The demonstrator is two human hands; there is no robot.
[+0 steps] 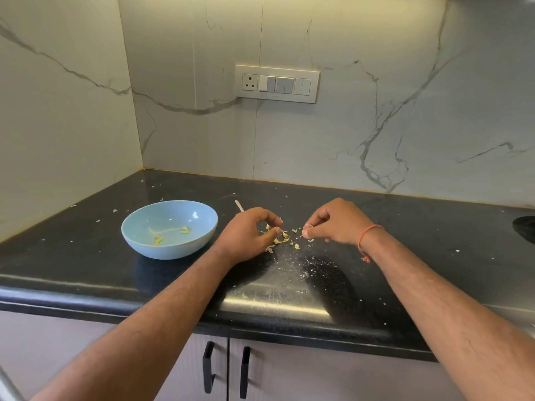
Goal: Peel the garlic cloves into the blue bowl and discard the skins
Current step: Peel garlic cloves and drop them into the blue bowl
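Note:
The blue bowl (139, 238) stands on the black countertop (86, 270) at the left, with a few yellowish peeled garlic pieces (170, 234) inside. Just right of it lies a small heap of garlic skins (285, 238). My left hand (246, 235) curls over the left side of the heap, thumb and fingertips closing on some skins. My right hand (335, 222) is on the heap's right side and pinches a small pale garlic piece (304, 233) between thumb and forefinger. A red thread circles my right wrist.
Tiny skin flakes are scattered over the countertop, thickest near the front edge (289, 273). A thin white stick (239, 205) pokes out behind my left hand. A dark object (525, 228) sits at the far right. Marble walls enclose the back and left; a switch panel (277, 83) is on the wall.

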